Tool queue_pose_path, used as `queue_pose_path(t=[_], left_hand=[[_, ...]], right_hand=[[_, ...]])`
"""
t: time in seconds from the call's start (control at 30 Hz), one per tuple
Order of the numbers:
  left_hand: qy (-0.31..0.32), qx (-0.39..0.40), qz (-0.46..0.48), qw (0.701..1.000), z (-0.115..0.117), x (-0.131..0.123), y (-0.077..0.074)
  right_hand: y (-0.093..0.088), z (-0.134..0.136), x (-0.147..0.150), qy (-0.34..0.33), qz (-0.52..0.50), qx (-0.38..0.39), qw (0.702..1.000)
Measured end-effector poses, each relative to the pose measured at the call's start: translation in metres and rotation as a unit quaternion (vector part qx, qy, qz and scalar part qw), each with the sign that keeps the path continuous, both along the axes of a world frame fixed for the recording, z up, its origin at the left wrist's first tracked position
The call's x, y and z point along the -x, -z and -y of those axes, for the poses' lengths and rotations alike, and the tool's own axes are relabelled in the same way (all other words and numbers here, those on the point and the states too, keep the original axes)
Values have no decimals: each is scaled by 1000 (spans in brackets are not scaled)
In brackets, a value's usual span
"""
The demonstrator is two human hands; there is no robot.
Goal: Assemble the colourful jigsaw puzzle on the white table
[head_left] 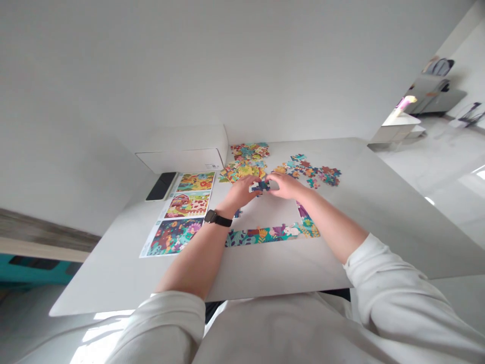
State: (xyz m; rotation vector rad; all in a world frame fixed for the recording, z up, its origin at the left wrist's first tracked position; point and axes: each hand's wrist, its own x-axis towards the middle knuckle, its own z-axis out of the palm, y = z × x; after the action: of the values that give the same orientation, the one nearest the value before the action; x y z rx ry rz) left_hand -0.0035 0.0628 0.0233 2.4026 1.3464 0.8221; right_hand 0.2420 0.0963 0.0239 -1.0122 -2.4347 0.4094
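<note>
Dark blue jigsaw puzzle pieces (262,186) sit between my two hands, at the far side of a partly laid puzzle border (273,233). My left hand (244,191), with a black watch (217,218) on its wrist, grips them from the left with curled fingers. From the right, the thumb and fingers of my right hand (285,185) pinch at the same dark blue pieces. Colourful joined pieces form the border's near row, and part of its right side shows beside my right forearm. My hands and forearms hide some of the border.
Loose puzzle pieces lie in heaps beyond my hands, a yellowish heap (246,169) and a mixed heap (329,175). A picture sheet (161,236) lies left, near a black phone (161,186). A white box (178,161) stands against the wall on the white table (113,273).
</note>
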Motion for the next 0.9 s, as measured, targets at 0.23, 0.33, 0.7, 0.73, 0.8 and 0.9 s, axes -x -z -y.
queue_pose_path(t=[0.23, 0.33, 0.7, 0.73, 0.8, 0.9], left_hand=[[11, -1, -32, 999, -2, 7, 10], [6, 8, -60, 998, -3, 11, 14], [0, 38, -80, 996, -4, 16, 12], [1, 35, -83, 996, -4, 16, 11], [2, 29, -91, 995, -4, 16, 11], [2, 26, -107, 994, -5, 18, 9]], right_hand=[[19, 2, -2, 17, -17, -19, 1000], [22, 2, -7, 43, -8, -30, 999], [28, 1, -9, 39, 19, -45, 998], [29, 1, -9, 37, 19, -46, 998], [29, 1, -9, 31, 21, -45, 998], [29, 0, -10, 22, 27, -47, 998]])
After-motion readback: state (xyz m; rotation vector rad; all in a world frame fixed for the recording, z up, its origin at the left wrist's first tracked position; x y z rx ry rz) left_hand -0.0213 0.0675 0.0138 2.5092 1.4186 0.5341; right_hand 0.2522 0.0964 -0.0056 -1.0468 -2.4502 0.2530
